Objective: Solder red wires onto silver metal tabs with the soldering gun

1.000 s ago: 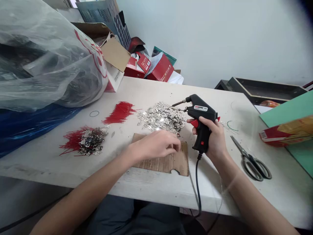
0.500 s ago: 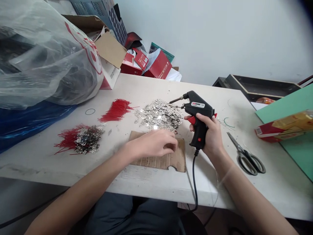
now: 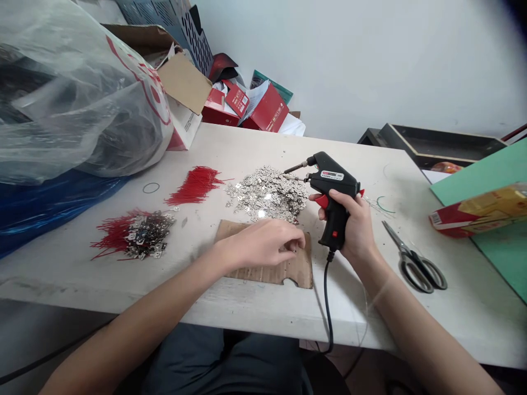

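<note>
Light on my feed: cool, diffuse, moderately bright; source outside my view. Wall (image 3: 349,66), 1 o'clock: pale grey, with a black, blurred corner beyond. Metal pieces (image 3: 284,195), near centre: small white glare spots. Blue plastic (image 3: 61,203), 9 o'clock: streaked sheen. Counter (image 3: 230,148): evenly lit, shadows faint and soft-edged; deep shade beneath at 6 o'clock. Packet (image 3: 486,211), 3 o'clock: smeared, lettering too soft for me to read. Left forearm (image 3: 152,307), 7 o'clock: stretched by wide-angle distortion, slightly soft.
</note>
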Demonstrator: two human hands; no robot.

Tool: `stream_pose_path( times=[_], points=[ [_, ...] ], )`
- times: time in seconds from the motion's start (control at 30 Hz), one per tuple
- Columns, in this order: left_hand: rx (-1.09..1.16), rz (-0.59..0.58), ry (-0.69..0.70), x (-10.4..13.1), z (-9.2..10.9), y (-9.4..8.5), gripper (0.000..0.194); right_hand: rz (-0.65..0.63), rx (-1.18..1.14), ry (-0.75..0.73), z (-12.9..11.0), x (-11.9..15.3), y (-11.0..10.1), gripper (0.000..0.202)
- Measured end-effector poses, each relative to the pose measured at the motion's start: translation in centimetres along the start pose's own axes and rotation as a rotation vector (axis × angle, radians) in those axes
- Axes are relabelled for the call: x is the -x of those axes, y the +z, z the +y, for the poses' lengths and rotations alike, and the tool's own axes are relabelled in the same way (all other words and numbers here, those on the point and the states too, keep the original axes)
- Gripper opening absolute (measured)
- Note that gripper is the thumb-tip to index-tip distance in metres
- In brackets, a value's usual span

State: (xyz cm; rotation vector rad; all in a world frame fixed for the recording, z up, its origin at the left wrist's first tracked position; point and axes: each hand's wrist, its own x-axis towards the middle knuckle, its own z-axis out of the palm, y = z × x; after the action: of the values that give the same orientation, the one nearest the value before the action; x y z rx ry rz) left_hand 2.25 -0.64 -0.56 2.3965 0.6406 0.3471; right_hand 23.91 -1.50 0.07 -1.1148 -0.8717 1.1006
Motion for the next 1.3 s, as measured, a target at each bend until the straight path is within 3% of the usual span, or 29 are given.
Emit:
stream_pose_path(
  times=[0.3,0.4,0.6,1.3],
  points=[
    [-0.011,0.017,0.04,0.3,-0.2,-0.3,0.009,0.005,0.02,0.01,-0.1,0.1,-0.2,0.031],
    [-0.003,-0.031,0.009,0.6,-0.2,-0.9,0.003,0.003,0.028,0.013,-0.2,0.2,-0.1,0.031],
    [0.062,-0.136,-0.054,0.8,-0.2,-1.5,0.008,0.0,0.04,0.011,-0.4,0.4,0.1,0.029],
    [0.015,-0.138,-0.023,0.7,0.3,-1.0,0.005,0.005,0.085,0.007,-0.5,0.4,0.2,0.028]
  ],
)
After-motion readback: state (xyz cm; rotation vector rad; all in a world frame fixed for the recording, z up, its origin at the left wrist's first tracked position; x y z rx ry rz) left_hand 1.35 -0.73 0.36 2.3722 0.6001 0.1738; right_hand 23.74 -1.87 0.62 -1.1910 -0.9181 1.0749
